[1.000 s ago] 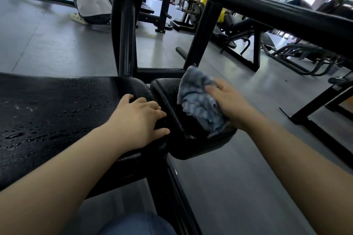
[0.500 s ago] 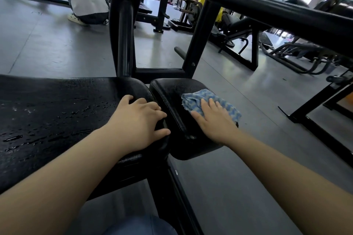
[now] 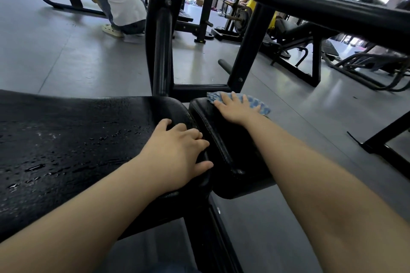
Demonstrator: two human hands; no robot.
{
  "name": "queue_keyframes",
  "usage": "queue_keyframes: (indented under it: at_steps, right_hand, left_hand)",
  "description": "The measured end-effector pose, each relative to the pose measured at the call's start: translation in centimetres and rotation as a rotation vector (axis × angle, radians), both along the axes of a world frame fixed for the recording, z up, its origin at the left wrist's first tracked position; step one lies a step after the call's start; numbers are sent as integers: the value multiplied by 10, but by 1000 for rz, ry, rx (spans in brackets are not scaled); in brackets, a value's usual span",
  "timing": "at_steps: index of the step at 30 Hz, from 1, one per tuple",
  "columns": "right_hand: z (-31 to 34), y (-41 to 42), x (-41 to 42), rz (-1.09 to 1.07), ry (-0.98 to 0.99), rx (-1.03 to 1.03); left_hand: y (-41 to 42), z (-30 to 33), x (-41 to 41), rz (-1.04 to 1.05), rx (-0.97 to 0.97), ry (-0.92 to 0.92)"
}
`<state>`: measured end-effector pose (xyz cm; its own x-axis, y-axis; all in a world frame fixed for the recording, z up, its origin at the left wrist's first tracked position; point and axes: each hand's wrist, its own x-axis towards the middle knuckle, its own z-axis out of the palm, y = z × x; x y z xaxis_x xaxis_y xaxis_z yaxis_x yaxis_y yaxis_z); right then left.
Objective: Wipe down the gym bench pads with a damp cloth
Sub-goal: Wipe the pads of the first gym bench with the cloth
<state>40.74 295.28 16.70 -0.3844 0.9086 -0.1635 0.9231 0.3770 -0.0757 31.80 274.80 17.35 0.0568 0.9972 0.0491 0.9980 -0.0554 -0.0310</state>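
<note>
The right hand (image 3: 236, 107), fingers flat, has pushed the blue cloth (image 3: 255, 102) to the small pad's (image 3: 224, 150) far end, nearly finishing it; the left hand (image 3: 177, 153), relaxed, steadies the wet main pad (image 3: 77, 139).

Cloth (image 3: 255, 102) on small pad (image 3: 224, 150), right of long pad (image 3: 77, 139), seemingly apart.

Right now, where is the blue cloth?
In the head view the blue cloth lies right of center, at the far end of the small black pad, flat under the right hand.
</note>
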Motion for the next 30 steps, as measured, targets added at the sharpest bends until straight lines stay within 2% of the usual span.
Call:
queue_keyframes:
  at_steps: [8, 13, 19, 24, 26, 28, 30]
  right_hand:
    - [-4, -30, -16, 226, 42, -20]
    - [-4, -90, 32, 334, 64, 11]
    - [-7, -158, 101, 339, 36, 139]
    - [-14, -163, 121, 263, 311, 233]
    - [-15, -153, 115, 215, 272, 235]
    - [-15, -136, 106, 169, 94, 186]
    - [-10, -111, 93, 117, 11, 109]
  left_hand:
    - [-3, -5, -1, -7, 78, -16]
    - [-7, -4, 2, -17, 89, -5]
    - [-10, -3, 0, 0, 26, 1]
    - [-10, -3, -1, -1, 16, -5]
    - [-10, -3, -1, -1, 17, -6]
    - [-10, -3, -1, 0, 16, -5]
    - [-9, -3, -1, 2, 15, -3]
